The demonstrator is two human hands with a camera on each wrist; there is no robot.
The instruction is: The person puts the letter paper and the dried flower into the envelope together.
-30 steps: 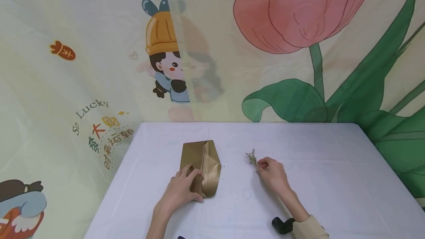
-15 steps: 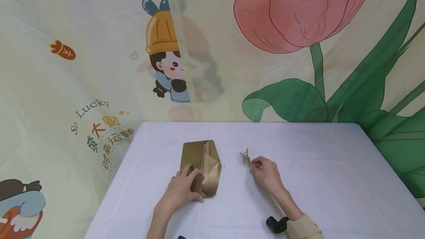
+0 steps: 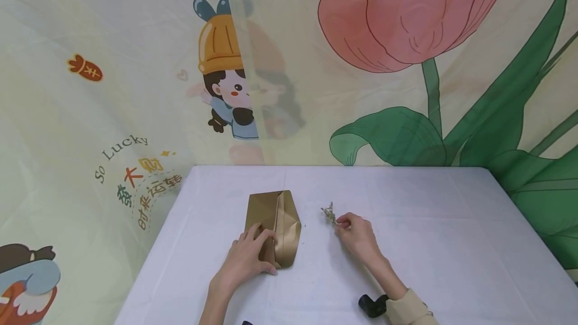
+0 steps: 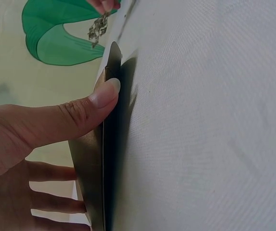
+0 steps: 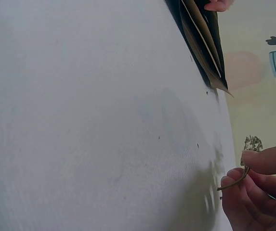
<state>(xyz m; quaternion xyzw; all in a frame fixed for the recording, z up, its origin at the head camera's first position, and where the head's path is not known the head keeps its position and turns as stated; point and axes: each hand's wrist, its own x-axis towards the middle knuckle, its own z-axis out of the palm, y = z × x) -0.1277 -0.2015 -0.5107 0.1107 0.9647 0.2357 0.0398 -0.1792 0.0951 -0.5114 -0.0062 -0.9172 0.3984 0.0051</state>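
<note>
A gold envelope [image 3: 287, 234] lies on the white table with its flap opened out to the right. My left hand [image 3: 244, 257] holds it, thumb [image 4: 104, 94] along the near edge and the other fingers over its upper face. To the right of the envelope, my right hand [image 3: 358, 237] pinches a small sprig of dried flowers [image 3: 329, 212] by its stem, the flower head pointing away and to the left. In the right wrist view the bent stem [image 5: 234, 184] shows between thumb and fingers. In that view the mouth of the envelope [image 5: 203, 41] gapes slightly.
Tiny dark crumbs [image 5: 198, 145] are scattered on the white tablecloth [image 3: 451, 245] between the envelope and the right hand. A black device [image 3: 373, 306] sits at the right cuff. Behind the table hangs a printed curtain [image 3: 289, 64].
My right hand has moved left with the dried flower sprig, closer to the envelope. The left hand and the envelope have stayed where they were.
</note>
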